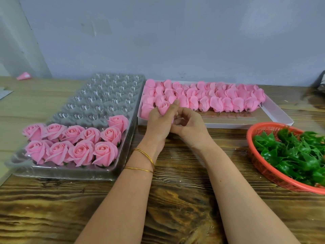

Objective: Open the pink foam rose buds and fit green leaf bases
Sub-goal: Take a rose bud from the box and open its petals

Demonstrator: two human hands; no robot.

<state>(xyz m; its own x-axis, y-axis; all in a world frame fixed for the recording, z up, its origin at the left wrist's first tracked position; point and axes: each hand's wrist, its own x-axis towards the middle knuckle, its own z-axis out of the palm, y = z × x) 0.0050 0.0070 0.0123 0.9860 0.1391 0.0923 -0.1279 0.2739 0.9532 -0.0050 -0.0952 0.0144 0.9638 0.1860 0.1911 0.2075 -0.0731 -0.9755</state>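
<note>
At the wooden plank table [175,199], your left hand [158,125] grips 1 closed pink foam rose bud [163,107] upright, fingers wrapped round it. Your right hand [190,128] curls against the left, just below the bud; whether it holds anything cannot be told. At 9 o'clock, 10 opened pink foam roses [80,154] sit in a clear plastic cell tray [105,95]. At 1 o'clock, a flat white box [246,120] holds rows of closed pink buds [216,101]. At 4 o'clock, green plastic leaf bases [290,152] fill a red mesh basket [263,171].
</note>
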